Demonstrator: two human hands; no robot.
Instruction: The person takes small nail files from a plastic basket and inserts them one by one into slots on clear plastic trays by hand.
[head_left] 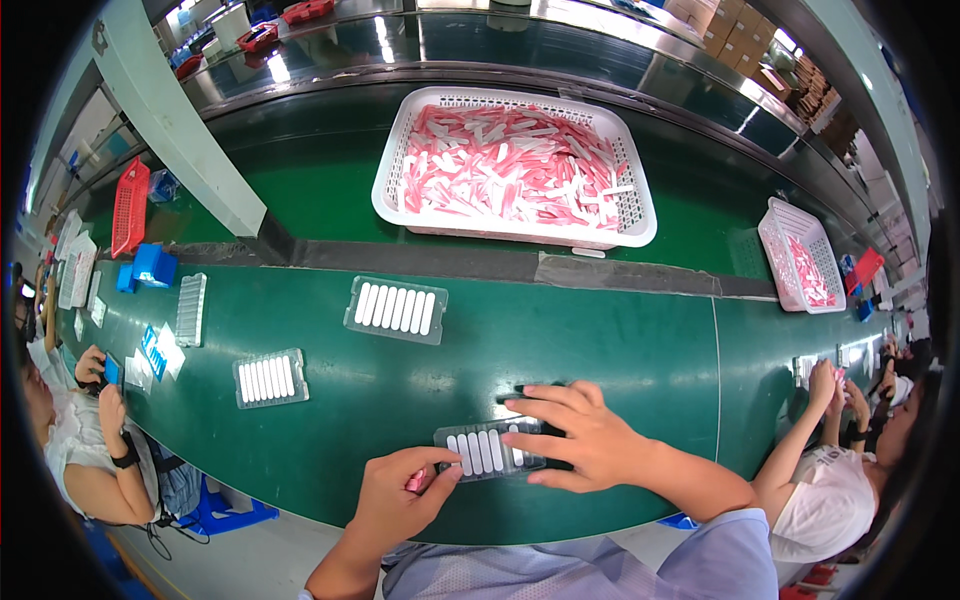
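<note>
In front of me lies a clear plastic tray [488, 474] holding a row of white rounded sticks [483, 452]. My left hand [402, 492] is at its left end, thumb and index finger close together by the first stick. A small pink piece [416, 480] shows within its curled fingers. Over the right part of the tray spreads my right hand [580, 440], fingers apart, hiding some of the slots. One fingertip is at a white stick there; whether it presses on it I cannot tell.
Farther off lie two filled trays [398, 310] [270, 379]. A large white basket [388, 195] of pink and white strips stands beyond a dark ledge [450, 262]; a smaller basket [790, 262] is right. Co-workers sit at left [90, 450] and right [820, 500]. A post [185, 125] rises at left.
</note>
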